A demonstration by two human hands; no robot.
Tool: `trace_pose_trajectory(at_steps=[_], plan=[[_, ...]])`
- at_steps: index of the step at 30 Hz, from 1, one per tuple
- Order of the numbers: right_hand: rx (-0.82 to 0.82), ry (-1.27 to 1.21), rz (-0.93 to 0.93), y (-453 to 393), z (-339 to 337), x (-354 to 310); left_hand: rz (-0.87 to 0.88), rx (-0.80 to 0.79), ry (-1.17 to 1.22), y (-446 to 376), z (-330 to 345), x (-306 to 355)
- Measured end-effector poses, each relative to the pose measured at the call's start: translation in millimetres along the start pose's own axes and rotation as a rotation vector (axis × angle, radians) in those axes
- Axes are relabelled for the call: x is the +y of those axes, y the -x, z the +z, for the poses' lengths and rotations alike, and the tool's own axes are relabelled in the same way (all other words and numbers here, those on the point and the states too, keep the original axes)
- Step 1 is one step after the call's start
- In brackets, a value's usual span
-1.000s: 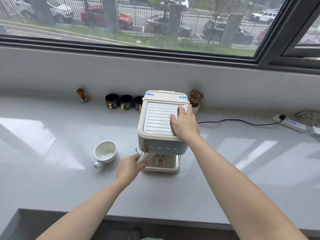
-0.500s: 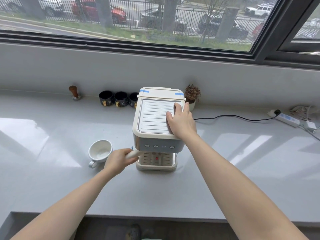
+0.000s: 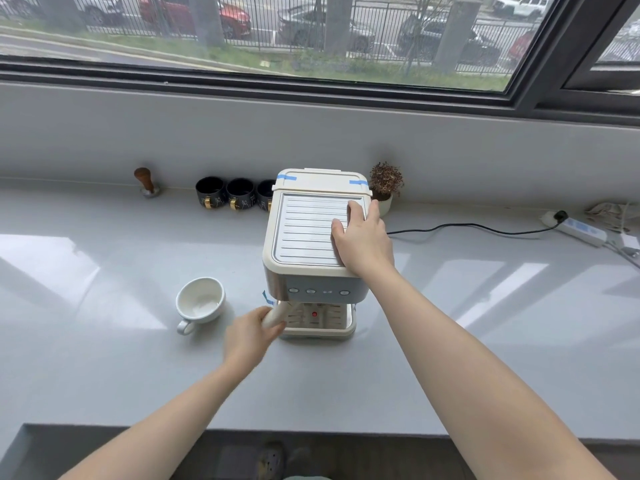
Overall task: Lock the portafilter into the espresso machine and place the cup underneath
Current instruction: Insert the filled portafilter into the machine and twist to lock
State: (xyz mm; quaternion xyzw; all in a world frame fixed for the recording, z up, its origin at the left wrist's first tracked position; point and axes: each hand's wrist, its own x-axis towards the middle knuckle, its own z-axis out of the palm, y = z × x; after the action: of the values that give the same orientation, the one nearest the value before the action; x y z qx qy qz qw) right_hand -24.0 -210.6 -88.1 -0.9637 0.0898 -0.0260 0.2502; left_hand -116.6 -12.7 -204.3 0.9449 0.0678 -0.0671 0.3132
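A cream espresso machine stands on the grey counter, its front toward me. The portafilter's cream handle sticks out from under the machine's head toward the lower left; its basket end is hidden beneath the head. My left hand is wrapped around that handle. My right hand lies flat on the right side of the ribbed top plate, fingers spread. A white cup sits upright on the counter to the left of the machine, handle toward me, apart from both hands.
Three dark mugs and a wooden-handled tamper line the back wall to the left. A small potted plant stands behind the machine's right corner. A black cord runs to a power strip at the far right. The counter's front edge lies close below my arms.
My left hand has swung the portafilter handle: out to the left half a second ago, now back right, closer to the drip tray. My right hand stays on top.
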Motion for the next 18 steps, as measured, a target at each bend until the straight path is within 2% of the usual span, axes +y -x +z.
trace_pose_trajectory(at_steps=[3,8,10,14,16,18], plan=[[0.005,-0.001,0.003,0.5,-0.3,-0.8,-0.056,-0.043,0.127,21.5,24.5,15.4],[0.016,0.008,0.005,0.6,1.1,-1.1,-0.136,-0.056,0.123,21.5,30.8,20.0],[0.012,0.003,0.002,1.2,0.7,-0.7,-0.192,-0.183,0.272,17.3,25.7,20.7],[-0.018,0.008,-0.011,0.0,-1.6,0.7,-0.278,-0.561,0.633,3.6,5.0,19.4],[-0.017,0.012,-0.01,0.4,-0.4,1.2,-0.309,-0.611,0.74,3.7,5.7,16.8],[-0.005,0.012,-0.008,1.2,1.2,0.9,-0.346,-0.577,0.816,6.0,11.2,15.9]])
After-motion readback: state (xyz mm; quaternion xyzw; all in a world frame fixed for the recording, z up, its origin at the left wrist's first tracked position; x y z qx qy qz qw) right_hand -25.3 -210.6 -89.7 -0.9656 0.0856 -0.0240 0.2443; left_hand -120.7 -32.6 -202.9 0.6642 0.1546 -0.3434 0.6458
